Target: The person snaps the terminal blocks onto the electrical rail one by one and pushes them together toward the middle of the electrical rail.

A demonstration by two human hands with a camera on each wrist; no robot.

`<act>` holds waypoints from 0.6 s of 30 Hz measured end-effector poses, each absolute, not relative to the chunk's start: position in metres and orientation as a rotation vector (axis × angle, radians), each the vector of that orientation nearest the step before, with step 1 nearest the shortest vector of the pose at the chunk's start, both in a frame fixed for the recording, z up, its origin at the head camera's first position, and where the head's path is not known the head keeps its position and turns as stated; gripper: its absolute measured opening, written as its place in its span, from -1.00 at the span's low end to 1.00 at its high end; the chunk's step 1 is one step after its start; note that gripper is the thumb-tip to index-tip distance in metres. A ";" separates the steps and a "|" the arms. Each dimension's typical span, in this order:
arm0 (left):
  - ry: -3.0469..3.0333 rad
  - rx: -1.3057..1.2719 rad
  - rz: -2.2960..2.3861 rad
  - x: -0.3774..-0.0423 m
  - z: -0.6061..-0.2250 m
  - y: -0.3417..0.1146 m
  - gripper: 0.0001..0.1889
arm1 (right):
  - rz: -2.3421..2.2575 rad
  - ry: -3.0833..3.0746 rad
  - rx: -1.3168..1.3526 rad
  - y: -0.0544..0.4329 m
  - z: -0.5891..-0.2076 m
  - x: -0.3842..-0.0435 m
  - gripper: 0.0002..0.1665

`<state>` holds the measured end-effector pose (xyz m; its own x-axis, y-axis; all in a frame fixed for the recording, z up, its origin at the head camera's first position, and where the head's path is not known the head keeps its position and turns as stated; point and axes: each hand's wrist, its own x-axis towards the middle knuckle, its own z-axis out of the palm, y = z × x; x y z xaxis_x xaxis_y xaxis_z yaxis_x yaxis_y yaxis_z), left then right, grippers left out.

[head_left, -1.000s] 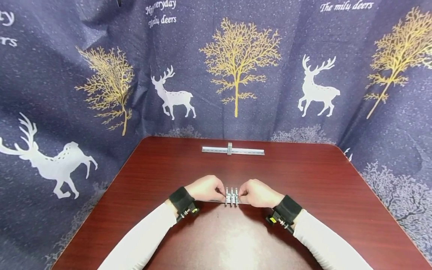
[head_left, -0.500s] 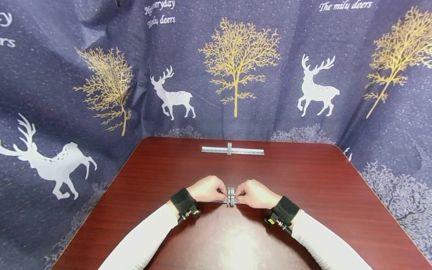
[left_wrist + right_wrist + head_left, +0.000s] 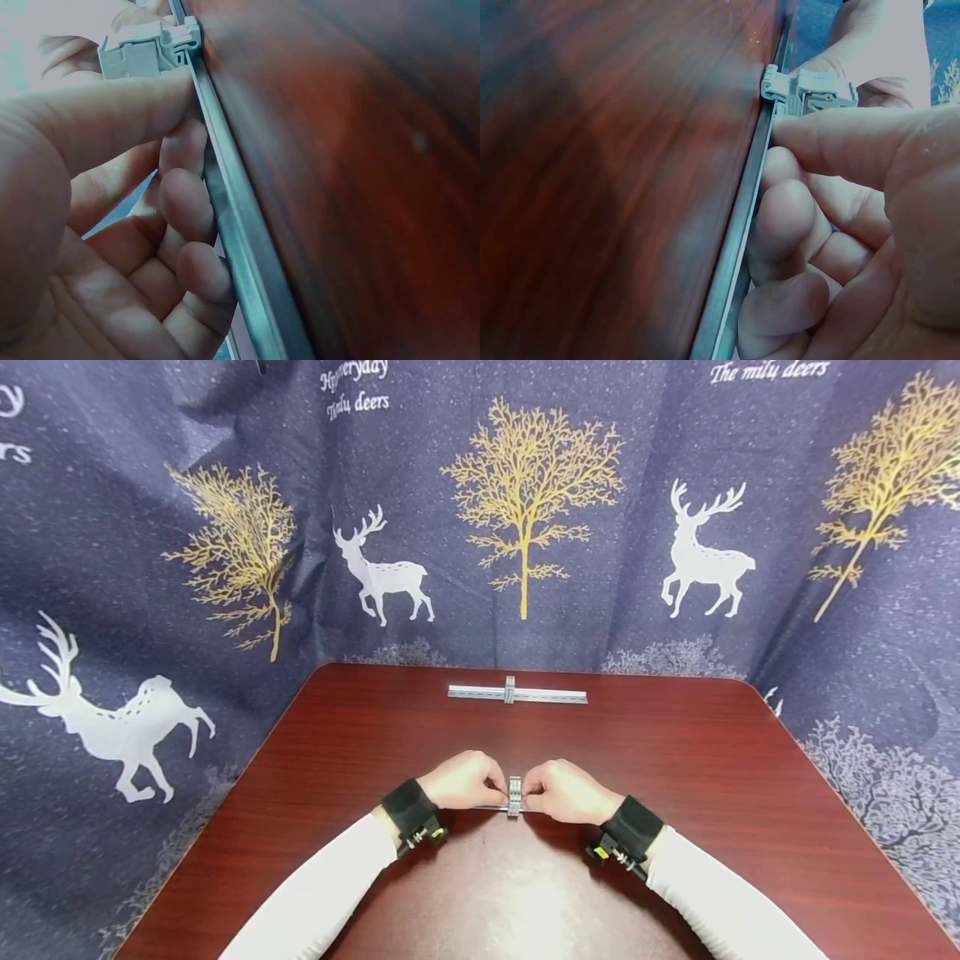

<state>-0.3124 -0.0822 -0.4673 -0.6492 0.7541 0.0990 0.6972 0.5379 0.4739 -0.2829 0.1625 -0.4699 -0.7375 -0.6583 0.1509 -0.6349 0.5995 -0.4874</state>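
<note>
Several grey terminal blocks (image 3: pixel 514 796) stand pressed together in one narrow stack on a metal DIN rail (image 3: pixel 241 232), mid-table in the head view. My left hand (image 3: pixel 467 780) grips the rail just left of the stack; its thumb lies right up to the blocks and its other fingers curl along the rail. From the right, my right hand (image 3: pixel 570 790) holds the rail the same way, its thumb against the stack's side. The right wrist view shows the grey blocks (image 3: pixel 810 88) clipped over the rail's edge. Both hands hide much of the rail.
Farther back on the reddish-brown wooden table (image 3: pixel 645 727) lies a second DIN rail (image 3: pixel 551 697) with a block stack (image 3: pixel 510 690) at its middle. Behind the table hangs a dark blue cloth (image 3: pixel 480 643) printed with deer and trees.
The blocks stood spaced apart along the rail a second ago; they have slid together into one tight stack. Both hands have moved inward towards each other.
</note>
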 end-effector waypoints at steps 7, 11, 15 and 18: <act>2.609 1.262 0.760 -0.314 -0.468 -0.084 -0.97 | -0.804 2.755 -1.138 0.163 -0.469 -0.284 -0.81; 2.570 1.280 0.764 -0.316 -0.466 -0.087 -0.98 | -0.845 2.697 -1.129 0.168 -0.468 -0.285 -0.85; 2.556 1.268 0.767 -0.318 -0.465 -0.096 -0.94 | -0.883 2.661 -1.087 0.175 -0.466 -0.285 -0.86; 2.570 1.220 0.774 -0.320 -0.466 -0.106 -0.90 | -0.891 2.673 -1.055 0.185 -0.463 -0.284 -0.86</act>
